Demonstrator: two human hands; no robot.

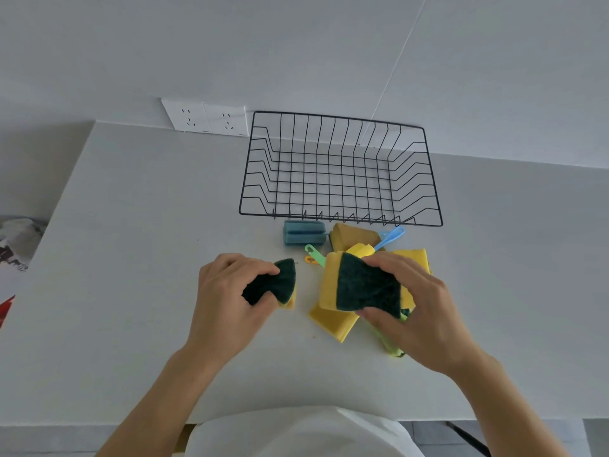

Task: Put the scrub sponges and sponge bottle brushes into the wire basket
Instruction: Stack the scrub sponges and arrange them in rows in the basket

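Broadly, a smooth pale grey table (131, 291) fills the view, its far edge meeting a white wall (296, 44) that carries a double socket plate (206, 116). Against that wall sits the black wire basket (341, 222), a rectangular grid of thin rods with sloping sides, nothing in it. Just in front of its near rim lies the pile: yellow foam scrub sponges (331, 319) with dark green abrasive faces, overlapping one another, and a blue ribbed sponge bottle brush (304, 233) with its light blue handle (390, 237) partly buried. Green and orange handle loops (311, 253) poke out between the hands. The right hand (425, 311) pinches one scrub sponge (365, 285) by its edges above the pile. The left hand (227, 291) squeezes another sponge (273, 283), bent in its grip, well clear of the basket.
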